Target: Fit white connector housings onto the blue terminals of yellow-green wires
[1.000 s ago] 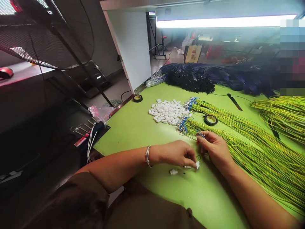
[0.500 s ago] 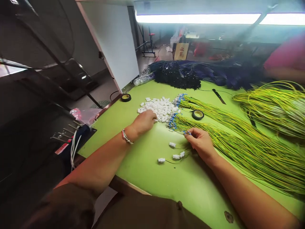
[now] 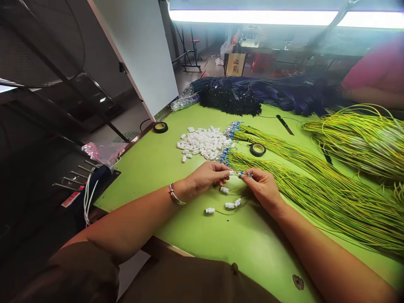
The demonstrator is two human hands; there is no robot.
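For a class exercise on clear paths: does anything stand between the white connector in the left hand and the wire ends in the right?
Nothing visible does: the white connector in the left hand faces the blue-marked wire ends in the right hand. Whether they touch is unclear.

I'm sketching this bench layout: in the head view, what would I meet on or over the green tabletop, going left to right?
Left-hand black tape roll → pile of white connectors → right hand → dark blade-like strip → looped yellow-green wire bundle.
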